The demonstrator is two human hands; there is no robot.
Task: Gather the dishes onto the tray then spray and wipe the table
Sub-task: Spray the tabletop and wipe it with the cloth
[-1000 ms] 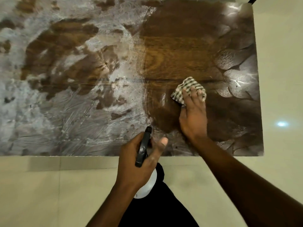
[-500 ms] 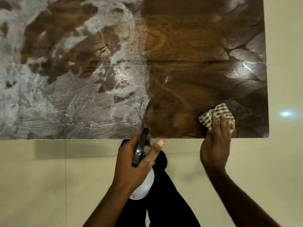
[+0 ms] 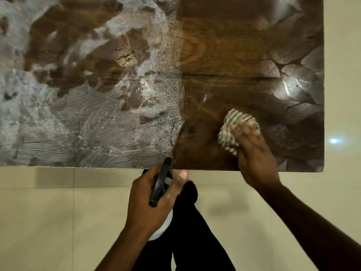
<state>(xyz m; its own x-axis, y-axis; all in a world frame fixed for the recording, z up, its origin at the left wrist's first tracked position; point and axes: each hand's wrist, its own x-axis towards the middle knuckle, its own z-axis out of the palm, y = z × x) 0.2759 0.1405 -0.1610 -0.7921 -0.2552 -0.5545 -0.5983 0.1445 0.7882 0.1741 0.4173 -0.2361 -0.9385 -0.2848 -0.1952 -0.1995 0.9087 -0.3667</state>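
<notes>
The right hand (image 3: pixel 254 153) pressed the cloth (image 3: pixel 233 127) on the table's (image 3: pixel 224 55) wiped right half, the left hand (image 3: pixel 150 200) gripped the spray bottle (image 3: pixel 160 182), and foam (image 3: pixel 58 124) covered the frame's left.

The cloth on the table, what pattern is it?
The cloth is checked, pale cream with dark lines; a bit blurred in the head view.

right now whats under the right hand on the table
Under the right hand is a bunched checked cloth, pressed on the wooden table. Its far and left parts stick out past the fingers; the part beneath the palm and the wood below it are covered.
</notes>
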